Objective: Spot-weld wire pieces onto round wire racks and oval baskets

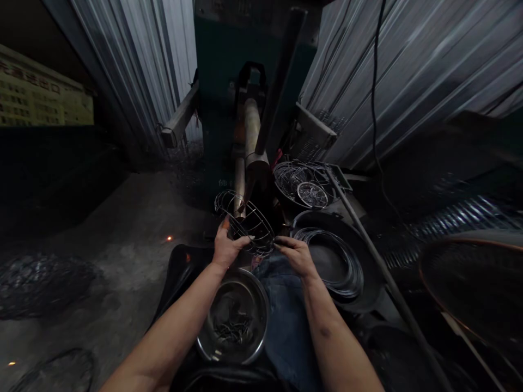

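Observation:
A round wire frame (257, 218), like an open basket of curved rods, is held in front of the welding machine's lower arm (240, 188). My left hand (229, 245) grips its near left side, with the thumb laid along the wire. At its lower right edge my right hand (296, 255) pinches with thumb and fingers together; whether a small piece of wire is between the fingertips is too dark to make out. Below my left forearm sits a steel bowl (261, 332) on my lap, with several short bent wire pieces (235, 326) in it.
A dark round pan (368, 245) at the right holds coiled wire (355, 280). Behind it a tub bears wire rings (312, 193). A long bar (368, 245) slants past both. Yellow crate (44, 95) stands far left. Glowing sparks (169, 238) lie on the floor.

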`<state>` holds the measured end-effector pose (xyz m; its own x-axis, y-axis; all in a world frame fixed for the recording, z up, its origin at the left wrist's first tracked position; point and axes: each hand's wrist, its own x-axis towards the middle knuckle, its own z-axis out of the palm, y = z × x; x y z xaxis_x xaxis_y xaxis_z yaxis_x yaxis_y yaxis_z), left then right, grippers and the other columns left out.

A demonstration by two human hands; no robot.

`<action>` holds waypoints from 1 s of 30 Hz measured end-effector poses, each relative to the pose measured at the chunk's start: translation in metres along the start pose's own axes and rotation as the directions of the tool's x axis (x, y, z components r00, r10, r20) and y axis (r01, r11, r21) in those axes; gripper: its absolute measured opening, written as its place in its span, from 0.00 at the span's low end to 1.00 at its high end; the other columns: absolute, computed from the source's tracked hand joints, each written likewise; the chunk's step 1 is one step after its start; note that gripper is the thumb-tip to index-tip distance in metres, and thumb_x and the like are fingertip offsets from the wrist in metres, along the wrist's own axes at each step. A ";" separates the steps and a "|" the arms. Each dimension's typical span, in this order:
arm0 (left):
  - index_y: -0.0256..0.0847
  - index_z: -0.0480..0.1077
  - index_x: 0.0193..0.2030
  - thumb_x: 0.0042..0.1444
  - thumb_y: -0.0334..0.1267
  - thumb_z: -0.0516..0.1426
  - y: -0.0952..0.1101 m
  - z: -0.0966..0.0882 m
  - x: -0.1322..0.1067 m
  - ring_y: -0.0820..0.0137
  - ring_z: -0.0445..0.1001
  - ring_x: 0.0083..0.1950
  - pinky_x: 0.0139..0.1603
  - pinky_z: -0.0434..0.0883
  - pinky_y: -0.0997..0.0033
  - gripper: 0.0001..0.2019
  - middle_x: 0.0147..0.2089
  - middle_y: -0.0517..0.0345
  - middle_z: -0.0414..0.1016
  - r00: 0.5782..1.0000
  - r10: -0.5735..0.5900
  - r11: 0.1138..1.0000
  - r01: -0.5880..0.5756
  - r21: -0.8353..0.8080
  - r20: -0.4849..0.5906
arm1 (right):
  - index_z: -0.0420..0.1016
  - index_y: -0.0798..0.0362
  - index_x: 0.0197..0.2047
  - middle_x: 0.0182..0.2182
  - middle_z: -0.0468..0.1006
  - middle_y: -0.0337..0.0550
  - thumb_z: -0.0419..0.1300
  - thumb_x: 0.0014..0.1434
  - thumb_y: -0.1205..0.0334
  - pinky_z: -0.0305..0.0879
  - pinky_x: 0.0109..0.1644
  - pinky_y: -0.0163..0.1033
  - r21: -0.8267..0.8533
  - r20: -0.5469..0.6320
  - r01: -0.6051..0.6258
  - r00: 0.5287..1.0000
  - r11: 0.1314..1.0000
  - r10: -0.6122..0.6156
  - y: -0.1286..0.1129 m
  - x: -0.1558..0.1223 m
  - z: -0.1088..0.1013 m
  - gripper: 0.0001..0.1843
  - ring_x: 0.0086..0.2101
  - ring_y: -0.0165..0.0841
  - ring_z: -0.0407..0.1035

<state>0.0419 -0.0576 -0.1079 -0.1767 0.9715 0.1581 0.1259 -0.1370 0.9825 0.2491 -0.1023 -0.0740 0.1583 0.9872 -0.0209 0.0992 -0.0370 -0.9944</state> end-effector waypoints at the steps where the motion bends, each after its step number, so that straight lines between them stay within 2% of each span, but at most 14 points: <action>1: 0.40 0.67 0.60 0.35 0.43 0.71 -0.001 0.001 0.001 0.59 0.69 0.56 0.59 0.64 0.59 0.41 0.56 0.48 0.71 1.000 0.022 0.999 -0.022 0.043 0.000 | 0.84 0.51 0.29 0.30 0.83 0.44 0.71 0.38 0.54 0.69 0.46 0.46 0.008 -0.029 0.006 1.000 1.000 -0.006 0.001 0.000 0.002 0.13 0.35 0.40 0.75; 3: 0.39 0.69 0.59 0.33 0.42 0.71 -0.003 -0.001 0.002 0.56 0.68 0.58 0.61 0.62 0.55 0.41 0.54 0.47 0.73 0.998 0.067 0.988 -0.063 0.139 -0.022 | 0.84 0.50 0.29 0.30 0.83 0.43 0.70 0.38 0.55 0.69 0.45 0.46 0.024 -0.077 0.029 0.997 0.999 -0.028 -0.001 -0.002 0.007 0.12 0.34 0.39 0.75; 5: 0.39 0.70 0.57 0.33 0.41 0.71 -0.006 -0.005 0.001 0.56 0.69 0.57 0.61 0.62 0.55 0.40 0.52 0.47 0.74 0.997 0.061 0.988 -0.054 0.147 -0.041 | 0.84 0.50 0.28 0.29 0.83 0.43 0.70 0.38 0.55 0.69 0.45 0.45 0.018 -0.105 0.064 0.993 0.998 -0.062 -0.006 -0.003 0.010 0.12 0.34 0.39 0.74; 10: 0.38 0.66 0.61 0.37 0.40 0.70 -0.010 -0.008 0.003 0.63 0.75 0.50 0.57 0.68 0.61 0.41 0.51 0.51 0.76 0.997 -0.079 0.991 0.079 -0.110 0.009 | 0.83 0.50 0.27 0.27 0.81 0.40 0.68 0.40 0.57 0.68 0.38 0.40 -0.012 -0.087 0.119 0.989 0.993 -0.119 -0.029 0.005 0.022 0.09 0.30 0.35 0.72; 14: 0.36 0.67 0.59 0.35 0.39 0.70 -0.009 -0.003 0.011 0.64 0.75 0.47 0.54 0.69 0.64 0.40 0.46 0.52 0.77 0.990 -0.136 0.977 0.130 -0.168 -0.025 | 0.82 0.52 0.27 0.20 0.75 0.37 0.68 0.40 0.57 0.61 0.27 0.36 -0.007 -0.087 0.085 0.993 0.996 -0.085 -0.045 0.017 0.030 0.10 0.22 0.29 0.64; 17: 0.36 0.68 0.57 0.36 0.40 0.70 -0.011 0.001 0.015 0.65 0.76 0.45 0.52 0.70 0.64 0.38 0.44 0.53 0.78 0.991 -0.131 0.970 0.126 -0.206 -0.013 | 0.82 0.54 0.27 0.16 0.71 0.35 0.68 0.39 0.57 0.56 0.23 0.35 0.009 -0.079 0.053 0.996 0.999 -0.052 -0.052 0.023 0.032 0.11 0.18 0.26 0.58; 22: 0.36 0.70 0.53 0.36 0.38 0.69 -0.006 0.002 0.012 0.65 0.76 0.44 0.51 0.70 0.65 0.33 0.43 0.53 0.77 0.991 -0.133 0.964 0.130 -0.233 0.003 | 0.81 0.54 0.26 0.16 0.71 0.35 0.69 0.36 0.56 0.54 0.22 0.35 0.047 -0.090 0.015 0.996 0.999 -0.011 -0.056 0.024 0.033 0.12 0.17 0.25 0.56; 26: 0.35 0.70 0.49 0.36 0.37 0.69 -0.001 0.004 0.009 0.66 0.76 0.44 0.50 0.71 0.67 0.30 0.44 0.51 0.77 0.988 -0.138 0.926 0.152 -0.346 0.064 | 0.79 0.54 0.25 0.17 0.72 0.37 0.69 0.37 0.54 0.58 0.24 0.36 0.108 -0.081 -0.015 0.996 0.994 0.024 -0.058 0.020 0.034 0.13 0.20 0.29 0.62; 30: 0.35 0.71 0.47 0.36 0.35 0.69 0.000 0.006 0.007 0.67 0.76 0.42 0.47 0.72 0.68 0.28 0.43 0.51 0.78 0.980 -0.184 0.889 0.199 -0.412 0.077 | 0.80 0.54 0.25 0.21 0.75 0.39 0.69 0.38 0.57 0.62 0.30 0.38 0.086 -0.069 0.048 0.997 0.995 -0.042 -0.061 0.021 0.035 0.10 0.24 0.31 0.66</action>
<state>0.0469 -0.0497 -0.1076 -0.1214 0.9920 -0.0332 -0.3259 -0.0083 0.9454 0.2115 -0.0738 -0.0170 0.2209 0.9749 0.0277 0.0220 0.0234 -0.9995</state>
